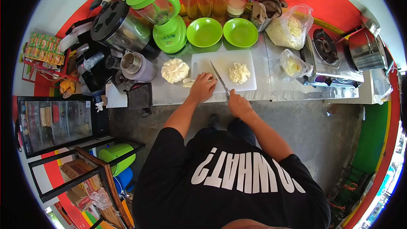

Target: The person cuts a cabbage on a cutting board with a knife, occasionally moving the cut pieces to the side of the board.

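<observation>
A knife (220, 75) lies slanted over the white cutting board (203, 61), its handle in my right hand (239, 105) at the board's front edge. My left hand (204, 87) rests on the board's left part, fingers bent and close together, left of the blade; whatever is under the fingertips is hidden. To the right of the blade is a pile of chopped pale pieces (239, 73). Beside my left hand, at the board's left edge, lie a few pale leaf pieces (188, 83). A cut cabbage head (174, 70) sits on the metal counter (163, 95) farther left.
Behind the board stand two green bowls (204, 32) (240, 32), a green blender (169, 34) and pump bottles (204, 0). Bags of shredded vegetable (288, 29) and a gas stove (325, 48) are right. A dark pouch (139, 96) and a steel-topped container (137, 65) are left.
</observation>
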### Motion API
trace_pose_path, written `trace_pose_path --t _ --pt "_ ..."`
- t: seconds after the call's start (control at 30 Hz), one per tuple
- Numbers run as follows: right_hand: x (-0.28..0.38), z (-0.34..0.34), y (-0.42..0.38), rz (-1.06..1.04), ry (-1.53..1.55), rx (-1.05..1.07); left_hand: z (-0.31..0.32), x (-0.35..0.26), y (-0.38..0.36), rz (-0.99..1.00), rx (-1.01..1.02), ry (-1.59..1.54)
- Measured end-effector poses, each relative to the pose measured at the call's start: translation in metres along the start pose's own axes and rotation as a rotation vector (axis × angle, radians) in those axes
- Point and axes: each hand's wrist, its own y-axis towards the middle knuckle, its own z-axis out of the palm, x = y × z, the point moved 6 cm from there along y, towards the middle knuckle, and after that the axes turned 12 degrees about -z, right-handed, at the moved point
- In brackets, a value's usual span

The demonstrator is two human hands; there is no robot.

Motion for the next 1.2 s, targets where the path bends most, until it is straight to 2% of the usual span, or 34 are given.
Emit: trace_pose_path --t 0.07,0.2,0.27,0.37,0.4,0.53,0.67,0.8,0.9,1.03,1.2 --pt "0.006 -0.006 -0.001 0.017 -0.129 0.006 0.001 -0.003 0.0 0.037 -0.018 0.008" --pt "0.017 -0.003 -0.001 0.104 -0.042 0.053 0.002 -0.002 -0.001 0.067 -0.058 -0.011" --pt "0.019 0.002 0.003 0.096 -0.153 0.011 0.0 -0.002 -0.003 0.079 -0.094 -0.022" --pt "0.03 -0.02 0.006 0.134 -0.088 0.037 0.0 -0.002 -0.004 0.076 -0.06 0.0" --pt "0.032 -0.021 0.007 0.081 -0.193 0.036 0.001 -0.001 -0.005 0.079 -0.074 0.008" --pt "0.037 -0.007 0.001 0.097 -0.182 0.025 0.001 0.0 -0.006 0.095 -0.106 -0.019" --pt "0.028 0.028 0.002 0.187 -0.171 -0.078 0.002 0.005 -0.005 0.036 -0.105 -0.086" --pt "0.031 0.025 0.014 0.196 -0.185 -0.117 0.0 0.005 -0.005 0.036 -0.11 -0.122" --pt "0.03 0.013 0.022 0.178 -0.206 -0.062 -0.005 0.003 -0.005 0.008 -0.119 -0.097" --pt "0.035 0.018 0.008 0.163 -0.226 -0.093 -0.01 0.002 -0.006 -0.01 -0.156 -0.07" --pt "0.033 0.029 0.013 0.22 -0.125 -0.069 -0.008 0.006 -0.006 0.015 -0.126 -0.11"
